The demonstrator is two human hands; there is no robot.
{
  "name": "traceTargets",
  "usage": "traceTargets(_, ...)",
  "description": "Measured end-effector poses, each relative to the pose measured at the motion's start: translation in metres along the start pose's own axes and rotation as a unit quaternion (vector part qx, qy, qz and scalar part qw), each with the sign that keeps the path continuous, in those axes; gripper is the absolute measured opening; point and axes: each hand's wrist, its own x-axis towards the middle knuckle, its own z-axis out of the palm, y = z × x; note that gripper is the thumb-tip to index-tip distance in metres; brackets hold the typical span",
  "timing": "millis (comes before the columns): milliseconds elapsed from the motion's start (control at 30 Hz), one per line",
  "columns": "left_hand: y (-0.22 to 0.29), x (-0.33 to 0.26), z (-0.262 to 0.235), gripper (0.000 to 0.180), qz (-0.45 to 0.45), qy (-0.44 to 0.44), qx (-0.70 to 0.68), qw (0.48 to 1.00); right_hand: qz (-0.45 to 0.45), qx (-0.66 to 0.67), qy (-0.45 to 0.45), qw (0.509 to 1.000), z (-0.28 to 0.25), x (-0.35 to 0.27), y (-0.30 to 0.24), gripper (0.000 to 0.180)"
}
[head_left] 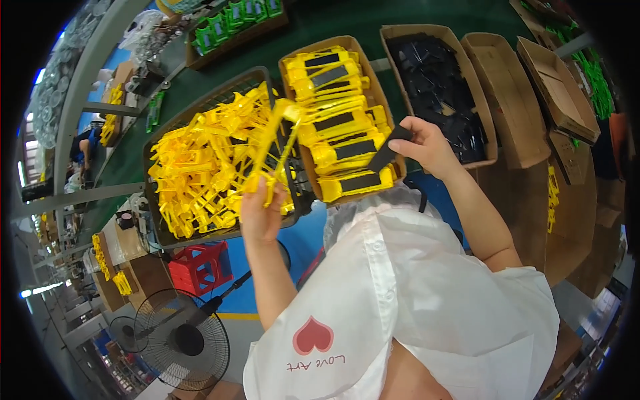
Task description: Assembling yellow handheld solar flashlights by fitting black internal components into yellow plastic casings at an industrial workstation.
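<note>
Raised from below, the left forearm brings the left hand (261,217) up at the crate's near right side, its fingers pinched on the lower end of an upright, slightly tilted yellow frame (268,143). The right arm, bent at the elbow, angles the right hand (432,150) inward; thumb and fingers close on a black strip (384,157) above a cardboard box (363,195) of yellow frames fitted with dark strips. Loose yellow parts (200,160) heap the dark crate (200,239) to its left; black pieces (433,87) fill another carton (485,162) to its right.
</note>
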Motion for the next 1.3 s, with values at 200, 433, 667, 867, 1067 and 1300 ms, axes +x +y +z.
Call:
traceTargets(200, -0.038, -0.001, 0.056, 0.032, -0.101, -0.165, 0.033, 0.980, 0.109, 0.032, -0.120, 0.986, 0.017, 0.009, -0.012, 0.018)
traceTargets(433, -0.055, 0.001, 0.075, 0.021, -0.038, -0.077, 0.146, 0.986, 0.130, -0.063, -0.131, 0.981, 0.022, 0.009, -0.014, 0.012)
traceTargets(667, -0.049, -0.001, 0.077, 0.026, -0.069, -0.138, 0.108, 0.982, 0.091, -0.019, -0.047, 0.995, 0.025, 0.002, -0.010, 0.019)
traceTargets(867, -0.052, -0.007, 0.097, 0.024, -0.049, -0.027, -0.065, 0.996, -0.378, -0.458, 0.170, 0.786, 0.046, -0.004, 0.016, 0.035)
traceTargets(1067, -0.042, -0.007, 0.083, 0.024, -0.023, -0.043, -0.080, 0.996, -0.414, -0.350, 0.047, 0.839, 0.033, -0.017, 0.013, 0.017)
traceTargets(1300, -0.045, -0.013, 0.084, 0.027, -0.019, -0.062, -0.028, 0.997, -0.105, -0.073, 0.067, 0.989, 0.037, 0.000, -0.006, 0.019)
